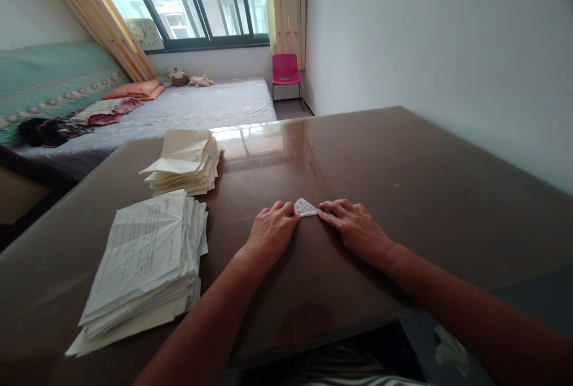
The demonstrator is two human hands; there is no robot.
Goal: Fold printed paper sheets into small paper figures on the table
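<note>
Folded paper (305, 207) on tbl. (425, 189), approx. ctr. I see L hand (276, 226), fingers curled, at its left corner; R hand (358, 228), fingertips at its right corner. Grip: can't tell if either pinches it. Left side: printed-sheet stack (138, 255), near; yellowish stack (185, 162), farther. Pink chair (286, 70): far end.

1. Daylight comes through the far window (192, 1), its panes washed nearly white
2. Pale glare lies along the far edge of the glossy worktop (425, 195)
3. The near end is dim, with soft shadow under the right forearm (434, 275)
4. Wide-angle stretch shows toward the edges
5. Print on the small folded paper (305, 208) looks blurred
</note>
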